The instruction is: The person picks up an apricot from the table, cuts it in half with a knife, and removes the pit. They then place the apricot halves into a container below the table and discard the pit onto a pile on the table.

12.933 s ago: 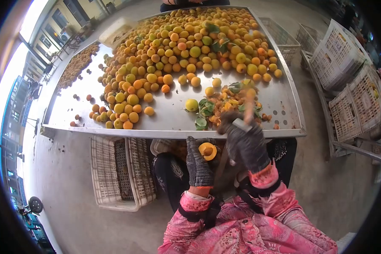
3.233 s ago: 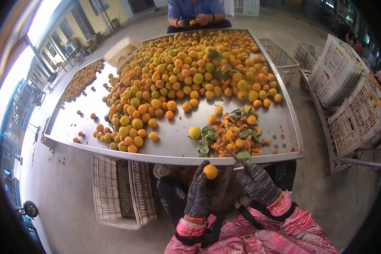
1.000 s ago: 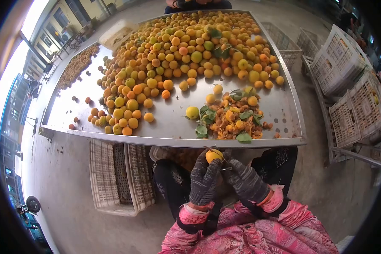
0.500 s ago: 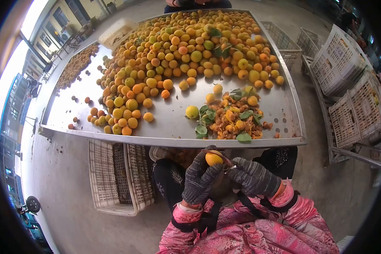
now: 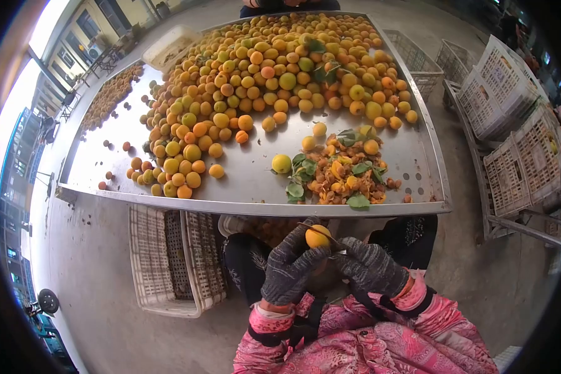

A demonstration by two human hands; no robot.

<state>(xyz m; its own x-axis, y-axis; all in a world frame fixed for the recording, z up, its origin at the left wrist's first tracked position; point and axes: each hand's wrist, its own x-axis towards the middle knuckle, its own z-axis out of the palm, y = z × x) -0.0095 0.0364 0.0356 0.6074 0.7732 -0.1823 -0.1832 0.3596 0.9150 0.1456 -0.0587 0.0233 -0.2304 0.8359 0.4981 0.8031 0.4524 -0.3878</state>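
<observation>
My left hand (image 5: 287,267), in a dark grey knitted glove, is closed around a yellow apricot (image 5: 318,235) just in front of the table edge. In the matching glove, my right hand (image 5: 375,268) grips a thin knife (image 5: 335,244), whose dark blade lies against the fruit. Most of the handle is hidden in the fingers. Beyond the hands, a heap of orange-brown scraps (image 5: 330,177) with green leaves (image 5: 358,201) lies on the metal table (image 5: 243,177). One yellow-green apricot (image 5: 281,164) sits left of that heap.
A large pile of apricots (image 5: 255,81) covers the table's far part, beside a pale tray (image 5: 168,51). White plastic crates (image 5: 196,274) stand below at left; more crates (image 5: 498,93) are stacked on a cart at right. Another person (image 5: 290,5) sits at the far side.
Both hands have shifted slightly downward, the right one also a little left. The apricot has turned slightly between them, with the blade still against it.
</observation>
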